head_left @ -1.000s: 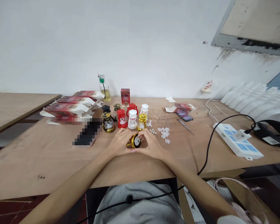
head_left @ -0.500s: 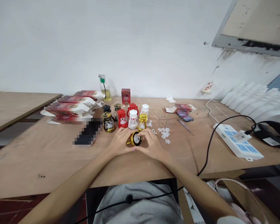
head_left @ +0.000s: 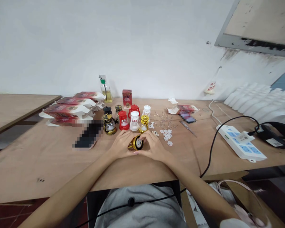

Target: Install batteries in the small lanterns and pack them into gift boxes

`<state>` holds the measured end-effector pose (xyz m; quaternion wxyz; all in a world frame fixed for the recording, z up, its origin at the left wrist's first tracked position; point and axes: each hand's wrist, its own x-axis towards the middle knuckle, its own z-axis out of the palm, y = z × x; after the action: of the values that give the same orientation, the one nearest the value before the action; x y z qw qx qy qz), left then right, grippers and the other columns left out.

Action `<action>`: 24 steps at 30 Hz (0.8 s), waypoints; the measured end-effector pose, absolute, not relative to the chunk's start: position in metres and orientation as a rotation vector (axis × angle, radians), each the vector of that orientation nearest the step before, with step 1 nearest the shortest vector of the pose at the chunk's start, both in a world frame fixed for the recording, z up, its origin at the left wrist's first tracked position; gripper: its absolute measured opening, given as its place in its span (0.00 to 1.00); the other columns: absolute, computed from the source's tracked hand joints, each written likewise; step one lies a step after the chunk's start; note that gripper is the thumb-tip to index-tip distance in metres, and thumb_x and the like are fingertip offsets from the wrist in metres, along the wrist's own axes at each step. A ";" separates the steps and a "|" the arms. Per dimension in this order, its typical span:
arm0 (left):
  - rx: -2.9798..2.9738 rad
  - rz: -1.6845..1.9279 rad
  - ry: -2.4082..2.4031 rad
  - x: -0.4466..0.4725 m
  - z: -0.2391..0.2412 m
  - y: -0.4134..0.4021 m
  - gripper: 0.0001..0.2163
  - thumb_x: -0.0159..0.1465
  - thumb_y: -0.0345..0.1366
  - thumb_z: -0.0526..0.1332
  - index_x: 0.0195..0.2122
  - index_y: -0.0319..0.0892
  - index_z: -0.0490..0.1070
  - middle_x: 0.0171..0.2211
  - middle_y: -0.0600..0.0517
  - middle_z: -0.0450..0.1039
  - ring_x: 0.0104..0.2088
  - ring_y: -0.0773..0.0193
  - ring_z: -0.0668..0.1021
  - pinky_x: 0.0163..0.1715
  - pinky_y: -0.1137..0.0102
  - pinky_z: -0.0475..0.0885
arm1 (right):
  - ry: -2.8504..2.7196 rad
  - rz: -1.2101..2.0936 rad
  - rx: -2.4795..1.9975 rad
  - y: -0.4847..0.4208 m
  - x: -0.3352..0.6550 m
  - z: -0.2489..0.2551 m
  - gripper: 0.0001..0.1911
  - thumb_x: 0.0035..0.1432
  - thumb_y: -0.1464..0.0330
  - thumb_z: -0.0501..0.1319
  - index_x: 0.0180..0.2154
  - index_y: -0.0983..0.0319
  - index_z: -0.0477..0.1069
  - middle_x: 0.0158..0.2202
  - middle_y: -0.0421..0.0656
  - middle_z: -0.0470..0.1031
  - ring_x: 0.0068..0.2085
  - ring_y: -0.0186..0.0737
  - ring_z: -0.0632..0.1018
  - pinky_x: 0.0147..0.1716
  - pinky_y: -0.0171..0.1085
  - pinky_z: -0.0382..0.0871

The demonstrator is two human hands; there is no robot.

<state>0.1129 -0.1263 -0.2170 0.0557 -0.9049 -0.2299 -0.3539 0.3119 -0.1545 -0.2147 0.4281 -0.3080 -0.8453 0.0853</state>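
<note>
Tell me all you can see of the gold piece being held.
The gold piece is rounded and shiny, like metallic plastic, with a dark ring around a pale round face. It tilts with that face toward the camera, nearer than the small lanterns. The left hand holds its body; the right hand touches its rim. Whether it touches the table is hidden.

The change is slight: compared with half a second ago, the held lantern [head_left: 131,146] between the left hand [head_left: 121,144] and right hand [head_left: 155,147] has tipped a little, its round base [head_left: 139,144] now marginally farther from the standing gold lantern [head_left: 144,123], toward the person. The camera has swung slightly too.
</note>
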 end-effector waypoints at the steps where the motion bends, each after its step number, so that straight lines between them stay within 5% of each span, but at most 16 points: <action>1: -2.752 -1.062 -0.697 0.113 -0.217 -0.126 0.28 0.62 0.58 0.52 0.48 0.36 0.66 0.36 0.44 0.75 0.35 0.57 0.75 0.37 0.64 0.64 | -2.116 0.232 -0.774 -0.154 0.312 -0.215 0.23 0.52 0.55 0.68 0.41 0.61 0.62 0.40 0.46 0.70 0.41 0.44 0.73 0.41 0.41 0.67; 18: -2.781 -1.054 -0.756 0.112 -0.218 -0.125 0.27 0.61 0.58 0.54 0.49 0.39 0.66 0.36 0.44 0.75 0.35 0.56 0.76 0.38 0.63 0.64 | -2.024 0.487 -0.830 -0.153 0.310 -0.220 0.25 0.48 0.59 0.71 0.39 0.59 0.59 0.37 0.40 0.65 0.34 0.36 0.69 0.33 0.35 0.67; 24: -2.741 -1.091 -0.799 0.113 -0.218 -0.125 0.26 0.61 0.56 0.55 0.49 0.38 0.65 0.39 0.43 0.76 0.37 0.55 0.77 0.39 0.63 0.66 | -2.033 0.457 -0.748 -0.153 0.309 -0.217 0.18 0.55 0.58 0.66 0.34 0.59 0.60 0.36 0.41 0.65 0.32 0.35 0.68 0.32 0.35 0.67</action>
<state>0.1130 -0.1248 -0.2175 0.0427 -0.8960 -0.2611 -0.3567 0.3093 -0.1527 -0.2173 0.4473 -0.3020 -0.8214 0.1847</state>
